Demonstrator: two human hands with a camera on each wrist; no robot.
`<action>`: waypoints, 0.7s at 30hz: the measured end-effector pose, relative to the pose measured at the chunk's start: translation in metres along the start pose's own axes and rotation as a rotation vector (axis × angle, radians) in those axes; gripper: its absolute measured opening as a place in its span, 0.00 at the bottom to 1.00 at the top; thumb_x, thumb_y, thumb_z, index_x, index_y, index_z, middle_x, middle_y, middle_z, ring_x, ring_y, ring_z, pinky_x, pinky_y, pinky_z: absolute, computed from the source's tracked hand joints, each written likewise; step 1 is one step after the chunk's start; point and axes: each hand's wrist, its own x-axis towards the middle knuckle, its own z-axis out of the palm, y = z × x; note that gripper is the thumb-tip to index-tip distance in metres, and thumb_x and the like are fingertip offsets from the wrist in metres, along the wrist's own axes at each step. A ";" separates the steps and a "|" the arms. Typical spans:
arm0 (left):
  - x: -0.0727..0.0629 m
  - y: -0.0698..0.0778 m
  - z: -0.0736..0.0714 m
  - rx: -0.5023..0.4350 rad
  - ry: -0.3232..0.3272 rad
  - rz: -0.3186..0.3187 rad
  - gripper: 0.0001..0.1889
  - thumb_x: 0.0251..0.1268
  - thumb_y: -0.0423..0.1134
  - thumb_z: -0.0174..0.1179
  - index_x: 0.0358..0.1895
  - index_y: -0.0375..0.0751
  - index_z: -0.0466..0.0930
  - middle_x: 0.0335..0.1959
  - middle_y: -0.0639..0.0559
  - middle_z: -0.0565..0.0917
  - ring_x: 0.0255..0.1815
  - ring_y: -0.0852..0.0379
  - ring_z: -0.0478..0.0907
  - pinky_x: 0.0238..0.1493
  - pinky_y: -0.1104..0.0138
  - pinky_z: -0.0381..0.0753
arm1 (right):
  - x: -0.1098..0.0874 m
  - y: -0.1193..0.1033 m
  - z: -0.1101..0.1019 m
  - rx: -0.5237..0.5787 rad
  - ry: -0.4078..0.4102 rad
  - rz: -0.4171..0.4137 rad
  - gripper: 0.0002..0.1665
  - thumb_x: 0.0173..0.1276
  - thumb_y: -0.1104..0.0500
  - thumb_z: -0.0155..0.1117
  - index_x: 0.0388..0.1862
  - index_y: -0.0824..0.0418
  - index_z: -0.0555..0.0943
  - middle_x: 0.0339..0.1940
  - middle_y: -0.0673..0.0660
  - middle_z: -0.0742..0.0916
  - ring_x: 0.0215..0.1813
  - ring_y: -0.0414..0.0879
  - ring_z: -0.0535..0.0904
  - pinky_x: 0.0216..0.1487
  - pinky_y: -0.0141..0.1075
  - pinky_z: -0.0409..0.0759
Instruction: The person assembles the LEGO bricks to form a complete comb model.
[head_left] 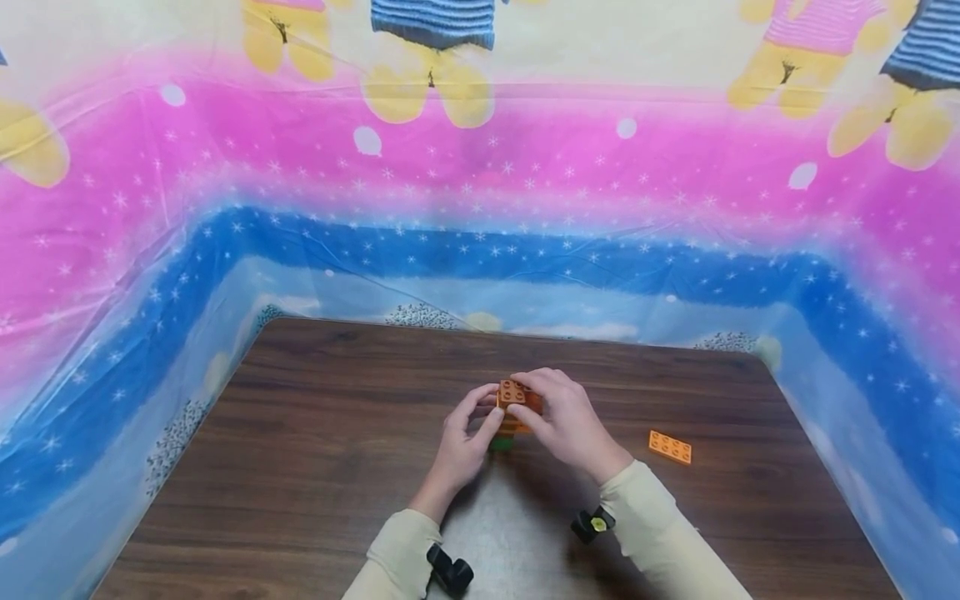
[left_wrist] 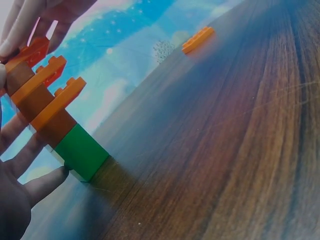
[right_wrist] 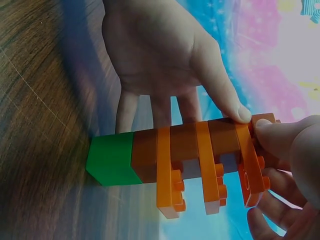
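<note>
A tower of toy building bricks stands upright on the table, seen side-on in the right wrist view. Its base is a green brick [right_wrist: 112,159]. Above that, brown bricks [right_wrist: 183,144] alternate with three orange plates [right_wrist: 164,175] that jut out to one side, studs upward. My left hand [head_left: 461,442] holds the tower's side, thumb near the uppermost plate and fingers spread along the stack, partly hidden behind it. At the summit, my right hand [head_left: 570,421] pinches the top brown brick [head_left: 512,392] between thumb and fingers.
A loose orange plate [head_left: 670,447] with studs lies on the brown wooden table [head_left: 322,467], right of the tower. A patterned pink and blue cloth [head_left: 480,192] hangs behind and along both sides of the table.
</note>
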 end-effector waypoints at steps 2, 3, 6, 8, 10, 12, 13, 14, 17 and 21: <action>0.000 0.000 0.000 0.001 0.000 0.001 0.18 0.81 0.38 0.58 0.69 0.48 0.77 0.57 0.45 0.84 0.60 0.46 0.83 0.62 0.46 0.80 | 0.000 0.000 0.000 0.000 0.000 -0.001 0.23 0.71 0.57 0.75 0.63 0.63 0.84 0.54 0.56 0.88 0.55 0.49 0.83 0.50 0.47 0.85; 0.000 0.000 0.000 0.001 0.000 0.003 0.18 0.81 0.38 0.58 0.69 0.48 0.77 0.57 0.45 0.84 0.60 0.45 0.83 0.62 0.46 0.80 | 0.000 0.000 0.000 0.000 -0.003 0.001 0.23 0.71 0.57 0.75 0.63 0.63 0.84 0.54 0.55 0.88 0.55 0.49 0.83 0.50 0.47 0.85; 0.000 -0.001 0.001 0.000 0.004 0.006 0.18 0.81 0.38 0.59 0.69 0.48 0.77 0.57 0.44 0.84 0.60 0.45 0.83 0.62 0.45 0.80 | 0.000 0.001 0.000 -0.001 -0.013 0.006 0.23 0.72 0.57 0.74 0.63 0.63 0.84 0.53 0.55 0.88 0.55 0.49 0.83 0.50 0.47 0.86; 0.000 -0.002 0.001 -0.002 0.008 0.004 0.18 0.81 0.38 0.59 0.69 0.48 0.78 0.57 0.44 0.84 0.60 0.44 0.83 0.62 0.44 0.80 | 0.000 0.001 0.000 -0.005 -0.017 0.003 0.23 0.72 0.57 0.74 0.63 0.63 0.84 0.53 0.55 0.88 0.55 0.49 0.83 0.50 0.47 0.86; 0.001 -0.002 0.002 -0.003 0.012 0.002 0.18 0.80 0.38 0.59 0.68 0.49 0.78 0.57 0.44 0.84 0.59 0.44 0.83 0.61 0.43 0.80 | 0.001 0.001 0.000 -0.010 -0.018 0.000 0.22 0.72 0.56 0.74 0.62 0.62 0.85 0.52 0.54 0.88 0.54 0.49 0.83 0.49 0.46 0.86; 0.001 -0.002 0.002 -0.002 0.015 -0.001 0.18 0.80 0.38 0.59 0.69 0.49 0.78 0.57 0.44 0.85 0.59 0.44 0.83 0.61 0.42 0.80 | 0.001 0.001 0.000 -0.019 -0.020 0.000 0.22 0.73 0.56 0.74 0.62 0.62 0.85 0.51 0.54 0.88 0.53 0.48 0.83 0.48 0.46 0.86; 0.001 -0.002 0.002 -0.001 0.015 -0.003 0.18 0.80 0.38 0.59 0.69 0.49 0.78 0.57 0.44 0.85 0.60 0.44 0.83 0.61 0.42 0.80 | 0.002 0.000 0.000 -0.027 -0.021 0.000 0.22 0.73 0.55 0.73 0.62 0.61 0.85 0.51 0.54 0.88 0.53 0.48 0.83 0.48 0.45 0.86; 0.001 -0.002 0.002 0.001 0.014 -0.005 0.18 0.81 0.38 0.59 0.69 0.49 0.78 0.57 0.44 0.85 0.60 0.44 0.83 0.61 0.42 0.80 | 0.002 0.000 0.000 -0.034 -0.023 0.001 0.22 0.73 0.55 0.74 0.61 0.61 0.85 0.50 0.54 0.88 0.53 0.48 0.83 0.48 0.44 0.86; 0.001 -0.002 0.002 0.004 0.011 -0.009 0.18 0.81 0.39 0.59 0.69 0.49 0.78 0.57 0.44 0.85 0.60 0.44 0.82 0.62 0.42 0.79 | 0.003 -0.002 -0.001 -0.045 -0.026 0.004 0.21 0.72 0.55 0.74 0.61 0.61 0.85 0.50 0.54 0.88 0.52 0.48 0.83 0.47 0.43 0.86; 0.001 -0.001 0.002 0.003 0.010 -0.010 0.18 0.81 0.39 0.59 0.69 0.49 0.78 0.56 0.44 0.84 0.60 0.44 0.83 0.63 0.42 0.79 | 0.004 -0.004 -0.002 -0.051 -0.025 -0.005 0.22 0.71 0.55 0.75 0.60 0.62 0.86 0.48 0.54 0.88 0.51 0.48 0.83 0.45 0.43 0.86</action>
